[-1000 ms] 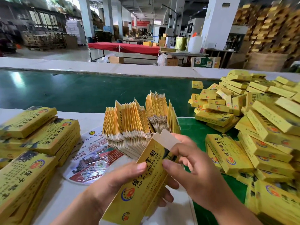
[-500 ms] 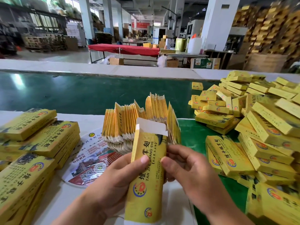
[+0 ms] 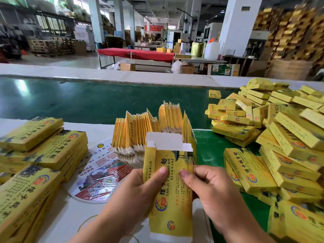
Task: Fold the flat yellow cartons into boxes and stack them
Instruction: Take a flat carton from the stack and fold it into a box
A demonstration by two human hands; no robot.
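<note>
I hold one yellow carton (image 3: 172, 204) upright in front of me, opened into a box shape with its white top flaps standing up. My left hand (image 3: 135, 193) grips its left side, thumb on the printed front. My right hand (image 3: 210, 188) grips its right side, thumb also on the front. Behind the carton stands a fanned bundle of flat yellow cartons (image 3: 149, 130). Folded boxes lie in a loose heap (image 3: 284, 141) on the right and in neat stacks (image 3: 43, 151) on the left.
A round printed fan (image 3: 100, 174) lies on the white table (image 3: 98, 130) under the bundle. A green conveyor belt (image 3: 87, 100) runs across behind the table. A single small yellow box (image 3: 215, 94) sits on the belt. The factory floor lies beyond.
The carton has gone from tilted and flat to upright and opened into a box shape, its top flaps now spread. Both hands shifted to its sides.
</note>
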